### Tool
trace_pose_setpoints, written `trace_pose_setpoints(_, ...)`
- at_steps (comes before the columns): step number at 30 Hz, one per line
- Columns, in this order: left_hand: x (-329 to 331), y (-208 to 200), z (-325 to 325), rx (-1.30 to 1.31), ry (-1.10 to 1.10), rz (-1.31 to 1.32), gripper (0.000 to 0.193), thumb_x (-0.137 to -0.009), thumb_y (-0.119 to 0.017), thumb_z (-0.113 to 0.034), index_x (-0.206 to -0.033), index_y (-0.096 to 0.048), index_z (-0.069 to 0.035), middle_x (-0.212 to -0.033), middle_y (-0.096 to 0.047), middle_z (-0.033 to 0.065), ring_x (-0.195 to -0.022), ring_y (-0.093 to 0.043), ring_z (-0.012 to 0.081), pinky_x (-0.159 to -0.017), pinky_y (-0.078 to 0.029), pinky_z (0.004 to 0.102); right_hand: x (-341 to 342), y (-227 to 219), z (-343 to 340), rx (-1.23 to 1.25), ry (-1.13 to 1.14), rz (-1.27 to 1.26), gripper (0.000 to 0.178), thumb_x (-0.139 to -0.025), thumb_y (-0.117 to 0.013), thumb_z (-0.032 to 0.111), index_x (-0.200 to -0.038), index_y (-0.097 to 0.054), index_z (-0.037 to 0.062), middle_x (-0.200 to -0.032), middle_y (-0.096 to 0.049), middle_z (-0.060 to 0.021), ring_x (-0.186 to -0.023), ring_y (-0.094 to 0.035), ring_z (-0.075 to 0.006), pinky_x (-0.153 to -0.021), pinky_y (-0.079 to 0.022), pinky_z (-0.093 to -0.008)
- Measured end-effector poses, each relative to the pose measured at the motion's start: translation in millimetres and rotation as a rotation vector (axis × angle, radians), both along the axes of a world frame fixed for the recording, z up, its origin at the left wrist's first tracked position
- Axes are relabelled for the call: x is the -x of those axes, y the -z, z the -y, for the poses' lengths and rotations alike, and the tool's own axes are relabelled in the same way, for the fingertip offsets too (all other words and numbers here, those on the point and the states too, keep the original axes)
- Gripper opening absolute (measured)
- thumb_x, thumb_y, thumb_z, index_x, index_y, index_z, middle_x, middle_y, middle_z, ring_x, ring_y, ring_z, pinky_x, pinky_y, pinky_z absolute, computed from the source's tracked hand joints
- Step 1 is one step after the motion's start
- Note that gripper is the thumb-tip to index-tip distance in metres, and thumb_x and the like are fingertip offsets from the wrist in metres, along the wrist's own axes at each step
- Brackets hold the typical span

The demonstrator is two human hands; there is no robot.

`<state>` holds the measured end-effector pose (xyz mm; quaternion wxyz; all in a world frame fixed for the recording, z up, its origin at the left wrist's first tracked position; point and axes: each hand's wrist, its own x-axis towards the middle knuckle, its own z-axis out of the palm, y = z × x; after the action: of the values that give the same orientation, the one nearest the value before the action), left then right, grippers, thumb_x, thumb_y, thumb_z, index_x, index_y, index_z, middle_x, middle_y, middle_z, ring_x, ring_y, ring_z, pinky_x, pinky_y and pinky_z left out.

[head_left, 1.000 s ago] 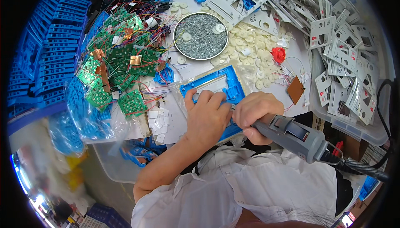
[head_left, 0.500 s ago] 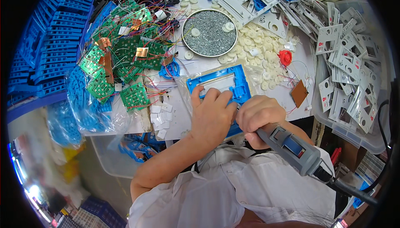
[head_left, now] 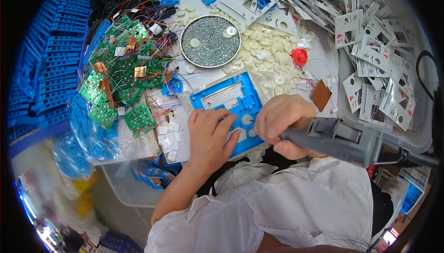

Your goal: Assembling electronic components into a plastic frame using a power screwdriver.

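My left hand lies with fingers spread over the near left part of a blue plastic housing. In the housing are a long rectangular opening and pale round discs. My right hand is closed around the front of a grey electric screwdriver, above the housing's right side. The tool's body and cable run off to the right. Its tip is hidden by my fingers. Beneath the housing lies clear plastic wrap.
Beyond the housing stands a round tray of small screws, beside scattered cream discs. Wired green circuit boards are heaped to the left, near stacked blue housings. A clear bin of white panels is at the right.
My left hand has opened out flatter and shifted toward the housing's near left side, uncovering pale discs. The screwdriver in my right hand has turned closer to level. The whole view has shifted slightly.
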<state>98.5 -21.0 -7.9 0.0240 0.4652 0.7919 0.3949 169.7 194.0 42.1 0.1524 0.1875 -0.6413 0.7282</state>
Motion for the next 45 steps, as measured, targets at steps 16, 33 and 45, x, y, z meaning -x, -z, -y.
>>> trace_pose_setpoints(16, -7, 1, 5, 0.029, 0.032, -0.087, 0.03, -0.079, -0.08, -0.014, -0.107, -0.069, -0.013, -0.113, -0.066, 0.0039, -0.11, -0.062, 0.0282, -0.109, -0.033, 0.0557, 5, -21, -17, 0.054, -0.056, 0.024, 0.015, -0.091, -0.066, 0.009, -0.098, -0.057, 0.0007, -0.064, -0.057, -0.0074, -0.053, -0.056, -0.0217, -0.051, -0.05, -0.0354)
trace_pose_setpoints(33, -9, -1, -7, 0.147, 0.148, -0.26, 0.023, -0.081, -0.075, -0.021, -0.102, -0.074, -0.014, -0.119, -0.064, -0.0004, -0.11, -0.058, 0.0219, -0.11, -0.036, 0.059, 0, 24, 11, -0.029, 0.136, 0.018, 0.015, -0.08, -0.074, 0.015, -0.091, -0.066, 0.0082, -0.068, -0.065, -0.0022, -0.055, -0.063, -0.0196, -0.053, -0.049, -0.0299)
trace_pose_setpoints(45, -10, -1, -7, 0.156, 0.139, -0.273, 0.017, -0.083, -0.069, -0.019, -0.097, -0.075, -0.011, -0.116, -0.066, -0.0014, -0.11, -0.059, 0.0191, -0.112, -0.034, 0.0606, 12, 18, 11, -0.118, -0.042, -0.059, 0.009, -0.084, -0.068, 0.005, -0.086, -0.059, 0.0016, -0.063, -0.059, -0.0069, -0.05, -0.059, -0.0259, -0.052, -0.053, -0.0364)
